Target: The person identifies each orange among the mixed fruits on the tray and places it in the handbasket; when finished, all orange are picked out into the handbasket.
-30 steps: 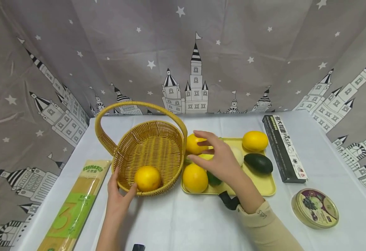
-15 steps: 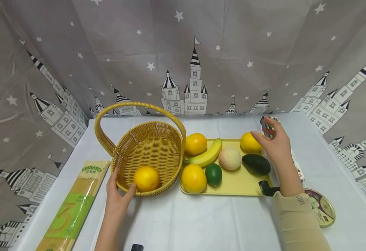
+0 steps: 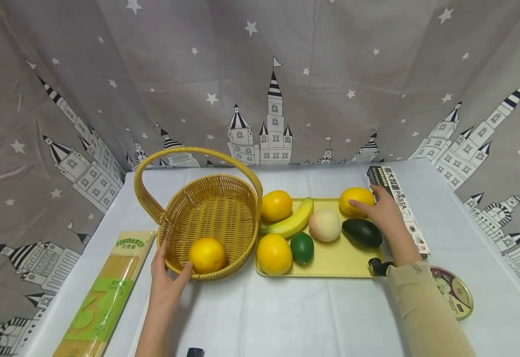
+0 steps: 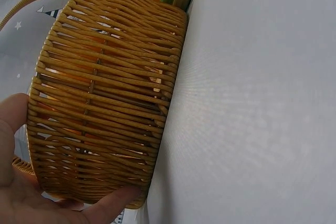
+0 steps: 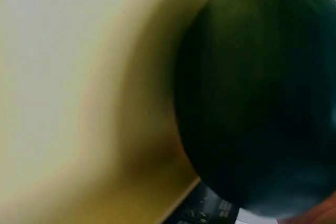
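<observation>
My left hand [image 3: 167,277] grips the near-left rim of a wicker basket [image 3: 218,186] with an arched handle; the left wrist view shows a finger along the woven side [image 4: 105,93]. One orange [image 3: 207,255] lies inside, by the near wall. At the far right of a yellow tray [image 3: 326,270], my right hand [image 3: 386,215] holds a lemon [image 3: 356,200] between thumb and fingers, the fruit still at its place on the tray. Just below that hand lies a dark green avocado [image 3: 361,233], which fills much of the right wrist view as a dark oval [image 5: 257,93].
The tray also bears a peach [image 3: 325,225], a banana [image 3: 292,222], a small green fruit [image 3: 302,248], an orange [image 3: 274,254] and another yellow fruit [image 3: 276,205]. A spaghetti pack [image 3: 103,297] lies left, a pasta box [image 3: 400,203] and a round tin [image 3: 453,292] right.
My right hand has moved from above the tray's left side across to the right, then down onto the lemon. The left hand stays on the basket rim.
</observation>
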The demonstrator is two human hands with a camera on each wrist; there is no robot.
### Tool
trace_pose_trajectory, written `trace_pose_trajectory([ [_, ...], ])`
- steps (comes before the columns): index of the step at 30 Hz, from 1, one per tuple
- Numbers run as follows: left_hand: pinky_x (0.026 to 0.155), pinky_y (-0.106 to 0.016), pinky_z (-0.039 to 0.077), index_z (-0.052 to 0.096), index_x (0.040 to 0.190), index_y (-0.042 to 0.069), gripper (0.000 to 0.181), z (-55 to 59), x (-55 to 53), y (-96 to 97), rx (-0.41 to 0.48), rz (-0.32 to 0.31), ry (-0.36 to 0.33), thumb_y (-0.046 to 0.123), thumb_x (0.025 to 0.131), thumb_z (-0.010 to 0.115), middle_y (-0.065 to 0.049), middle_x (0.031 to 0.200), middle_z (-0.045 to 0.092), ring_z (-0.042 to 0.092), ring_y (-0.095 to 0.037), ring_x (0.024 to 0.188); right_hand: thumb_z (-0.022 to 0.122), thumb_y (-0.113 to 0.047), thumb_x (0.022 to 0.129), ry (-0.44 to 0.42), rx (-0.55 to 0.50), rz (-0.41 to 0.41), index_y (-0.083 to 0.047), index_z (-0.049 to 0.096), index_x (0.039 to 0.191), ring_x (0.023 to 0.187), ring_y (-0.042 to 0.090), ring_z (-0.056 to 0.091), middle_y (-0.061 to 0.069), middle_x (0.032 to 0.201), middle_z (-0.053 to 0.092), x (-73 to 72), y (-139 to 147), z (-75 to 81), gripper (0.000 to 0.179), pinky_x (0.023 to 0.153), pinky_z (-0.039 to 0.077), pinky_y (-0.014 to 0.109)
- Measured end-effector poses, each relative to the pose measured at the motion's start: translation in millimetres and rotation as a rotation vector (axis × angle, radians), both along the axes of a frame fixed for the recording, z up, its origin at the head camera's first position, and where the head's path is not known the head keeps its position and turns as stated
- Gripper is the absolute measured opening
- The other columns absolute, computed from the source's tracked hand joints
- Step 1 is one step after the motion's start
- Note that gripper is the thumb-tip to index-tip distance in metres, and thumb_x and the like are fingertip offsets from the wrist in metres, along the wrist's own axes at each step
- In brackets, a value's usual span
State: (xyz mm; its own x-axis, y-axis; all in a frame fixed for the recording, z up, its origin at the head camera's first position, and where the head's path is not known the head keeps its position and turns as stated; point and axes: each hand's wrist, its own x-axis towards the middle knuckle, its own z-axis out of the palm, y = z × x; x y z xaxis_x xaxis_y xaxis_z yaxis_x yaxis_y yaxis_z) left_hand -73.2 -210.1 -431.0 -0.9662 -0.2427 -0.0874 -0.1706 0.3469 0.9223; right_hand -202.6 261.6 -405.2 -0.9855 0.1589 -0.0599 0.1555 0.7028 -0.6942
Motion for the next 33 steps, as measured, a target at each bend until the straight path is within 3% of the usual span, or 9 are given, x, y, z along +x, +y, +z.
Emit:
trace_pose_trajectory([
  [12,0.112,-0.059,0.011,0.0,0.156,0.015,0.085,1.6,2.2,-1.2,-0.005,-0.009,-0.001,0.014,0.095,0.058,-0.016,0.159,-0.005,0.003,-0.042,0.144,0.067,-0.05,0.084,0.009,0.069,0.014,0.007,0.023,0.148,0.127,0.047,0.036,0.031,0.146,0.031,-2.7,-9.1,-7.9,0.096,0.105,0.028,0.059],
  [23,0.112,-0.06,0.014,0.0,0.156,0.013,0.084,1.5,2.3,-1.8,-0.026,-0.02,-0.004,0.016,0.095,0.058,-0.018,0.159,-0.004,0.005,-0.042,0.143,0.069,-0.055,0.08,0.019,0.067,-0.057,0.005,0.031,0.145,0.112,0.044,0.046,0.031,0.133,0.044,1.7,-10.8,-11.2,0.096,0.096,0.038,0.058],
  [28,0.112,-0.059,0.013,0.0,0.156,0.016,0.084,2.4,3.0,-1.1,-0.03,-0.011,-0.026,0.017,0.095,0.058,-0.016,0.159,-0.005,0.004,-0.041,0.144,0.071,-0.052,0.081,0.072,0.044,-0.046,0.005,0.031,0.145,0.115,0.044,0.046,0.03,0.137,0.042,6.2,-13.8,-5.8,0.094,0.099,0.037,0.058],
  [33,0.111,-0.06,0.013,-0.001,0.156,0.016,0.085,2.3,2.4,-0.8,-0.028,-0.013,-0.03,0.018,0.095,0.058,-0.015,0.159,-0.006,0.003,-0.041,0.144,0.072,-0.048,0.082,0.15,0.003,-0.01,0.002,0.032,0.146,0.116,0.043,0.047,0.028,0.14,0.042,14.2,-24.2,11.9,0.09,0.097,0.038,0.057],
])
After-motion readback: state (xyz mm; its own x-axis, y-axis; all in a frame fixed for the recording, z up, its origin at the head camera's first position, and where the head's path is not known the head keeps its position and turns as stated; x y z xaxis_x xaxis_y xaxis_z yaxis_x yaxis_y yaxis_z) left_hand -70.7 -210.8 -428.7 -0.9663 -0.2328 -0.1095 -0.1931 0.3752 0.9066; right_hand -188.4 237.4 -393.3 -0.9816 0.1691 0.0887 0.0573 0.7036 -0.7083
